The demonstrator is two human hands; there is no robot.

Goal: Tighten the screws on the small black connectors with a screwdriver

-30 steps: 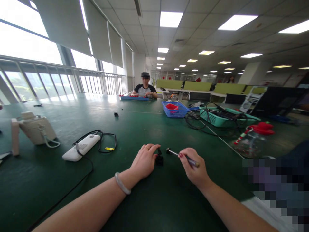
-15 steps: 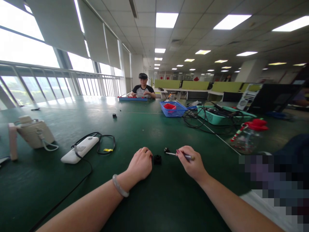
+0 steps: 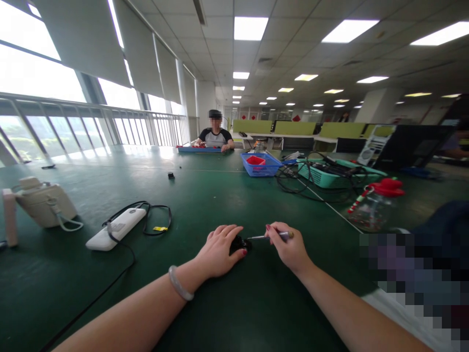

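My right hand (image 3: 290, 247) grips a slim screwdriver (image 3: 273, 236) by its handle. The thin metal shaft points left, and its tip meets small black parts (image 3: 245, 243) on the table. Around these parts curve the thumb and fingers of my left hand (image 3: 219, 250), holding them from the left side. The fingers cover much of the black parts, so their exact shape is hidden. A pale bangle (image 3: 180, 283) circles my left wrist.
On the left lie a white power bank (image 3: 116, 229) with a black cable and a beige bottle (image 3: 47, 204). Further off stand a blue basket (image 3: 261, 167), a green basket (image 3: 322, 177) with cables, and a red-lidded jar (image 3: 376, 210). A person (image 3: 215, 137) sits opposite.
My left hand has moved right and its fingers have spread round the black parts. The loose black piece at the screwdriver tip has come left, against the black block. The view has shifted slightly.
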